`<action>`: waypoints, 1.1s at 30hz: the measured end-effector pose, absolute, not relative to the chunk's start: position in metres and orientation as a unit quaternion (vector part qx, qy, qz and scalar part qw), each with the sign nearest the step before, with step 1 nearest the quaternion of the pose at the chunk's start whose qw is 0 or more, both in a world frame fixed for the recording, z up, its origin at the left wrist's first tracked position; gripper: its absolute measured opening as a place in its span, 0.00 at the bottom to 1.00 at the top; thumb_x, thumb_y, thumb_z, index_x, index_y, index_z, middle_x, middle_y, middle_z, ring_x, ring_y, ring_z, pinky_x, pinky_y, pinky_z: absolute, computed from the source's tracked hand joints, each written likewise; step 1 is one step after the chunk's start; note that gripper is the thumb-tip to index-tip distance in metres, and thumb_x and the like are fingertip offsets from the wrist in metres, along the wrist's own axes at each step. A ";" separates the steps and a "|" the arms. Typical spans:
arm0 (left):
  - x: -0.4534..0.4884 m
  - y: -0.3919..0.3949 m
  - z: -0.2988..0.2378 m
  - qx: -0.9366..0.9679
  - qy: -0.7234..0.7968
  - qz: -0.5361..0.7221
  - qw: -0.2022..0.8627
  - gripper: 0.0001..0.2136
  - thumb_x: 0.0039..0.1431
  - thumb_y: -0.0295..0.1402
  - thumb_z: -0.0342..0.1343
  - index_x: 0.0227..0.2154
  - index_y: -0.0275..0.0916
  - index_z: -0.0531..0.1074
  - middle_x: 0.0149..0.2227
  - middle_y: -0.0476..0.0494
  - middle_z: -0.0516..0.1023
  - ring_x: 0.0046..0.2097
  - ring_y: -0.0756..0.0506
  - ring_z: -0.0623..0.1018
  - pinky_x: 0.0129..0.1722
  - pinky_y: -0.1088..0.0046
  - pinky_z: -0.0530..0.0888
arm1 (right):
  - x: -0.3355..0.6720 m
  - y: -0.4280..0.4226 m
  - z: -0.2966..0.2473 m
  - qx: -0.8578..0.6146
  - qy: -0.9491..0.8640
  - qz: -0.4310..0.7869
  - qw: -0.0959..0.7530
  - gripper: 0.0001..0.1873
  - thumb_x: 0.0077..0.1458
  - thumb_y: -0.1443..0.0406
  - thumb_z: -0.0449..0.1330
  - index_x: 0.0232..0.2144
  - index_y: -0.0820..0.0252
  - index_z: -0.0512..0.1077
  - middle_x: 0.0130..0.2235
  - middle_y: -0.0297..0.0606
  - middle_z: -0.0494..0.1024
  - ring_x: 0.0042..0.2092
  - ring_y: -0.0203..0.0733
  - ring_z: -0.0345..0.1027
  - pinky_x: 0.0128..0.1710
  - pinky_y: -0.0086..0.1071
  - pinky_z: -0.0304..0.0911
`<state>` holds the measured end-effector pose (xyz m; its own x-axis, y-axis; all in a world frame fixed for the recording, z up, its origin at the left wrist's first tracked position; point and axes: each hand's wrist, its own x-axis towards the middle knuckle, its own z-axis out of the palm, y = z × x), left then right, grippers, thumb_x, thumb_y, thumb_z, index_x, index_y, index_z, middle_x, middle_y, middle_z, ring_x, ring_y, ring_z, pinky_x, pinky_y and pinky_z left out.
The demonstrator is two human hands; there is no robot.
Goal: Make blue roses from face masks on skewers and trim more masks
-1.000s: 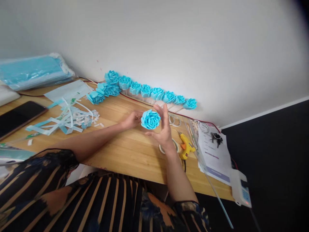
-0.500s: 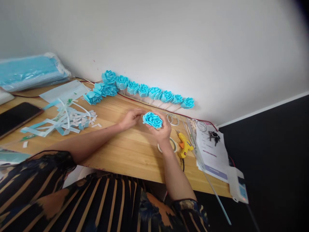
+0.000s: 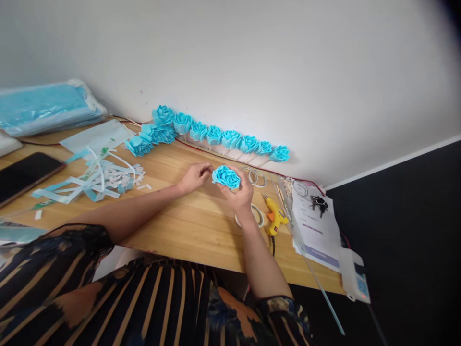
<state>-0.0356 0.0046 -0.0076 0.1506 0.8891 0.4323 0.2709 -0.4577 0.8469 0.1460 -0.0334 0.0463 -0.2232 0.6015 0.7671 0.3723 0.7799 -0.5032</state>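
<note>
A light-blue artificial rose (image 3: 226, 177) faces me above the wooden table (image 3: 176, 221). My right hand (image 3: 243, 192) is closed around its right side, with the thumb along its lower edge. The underside of the rose and any stem are hidden. Just left of the petals is my left hand (image 3: 196, 177), its fingertips pinched together close to the rose's edge. Whatever lies between those fingertips, if anything, is too small to make out.
Several finished blue roses (image 3: 230, 139) line the wall. Cut strips (image 3: 97, 178), a phone (image 3: 30, 175) and bagged blue sheets (image 3: 50, 108) lie left. Right are tape rolls (image 3: 257, 178), a yellow glue gun (image 3: 275, 216), papers (image 3: 317, 235) and keys (image 3: 319, 203).
The rose and my right hand have shifted slightly left and up. My left fingertips have drawn closer together beside the petals. Everything else stays in place.
</note>
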 end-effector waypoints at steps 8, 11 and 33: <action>-0.033 0.002 -0.007 0.752 0.331 0.494 0.284 0.15 0.55 0.41 0.60 0.40 0.34 0.76 0.40 0.40 0.81 0.40 0.42 0.77 0.43 0.68 0.73 | 0.145 -0.034 0.044 -0.321 -0.769 0.125 0.538 0.23 0.55 0.57 0.69 0.51 0.52 0.72 0.49 0.40 0.81 0.50 0.49 0.76 0.52 0.44 0.71; -0.031 0.002 -0.007 0.760 0.302 0.506 0.274 0.14 0.54 0.41 0.63 0.38 0.36 0.76 0.42 0.38 0.80 0.44 0.41 0.77 0.47 0.66 0.73 | 0.144 -0.034 0.042 -0.324 -0.769 0.137 0.533 0.24 0.54 0.56 0.69 0.52 0.52 0.72 0.50 0.41 0.81 0.51 0.49 0.75 0.53 0.45 0.71; -0.037 -0.003 -0.003 0.700 0.310 0.496 0.409 0.17 0.50 0.42 0.68 0.36 0.33 0.80 0.40 0.38 0.84 0.44 0.39 0.82 0.48 0.63 0.77 | 0.153 -0.033 0.049 -0.242 -0.837 0.205 0.447 0.57 0.50 0.39 0.64 0.72 0.48 0.45 0.69 0.46 0.62 0.70 0.59 0.54 0.68 0.60 0.52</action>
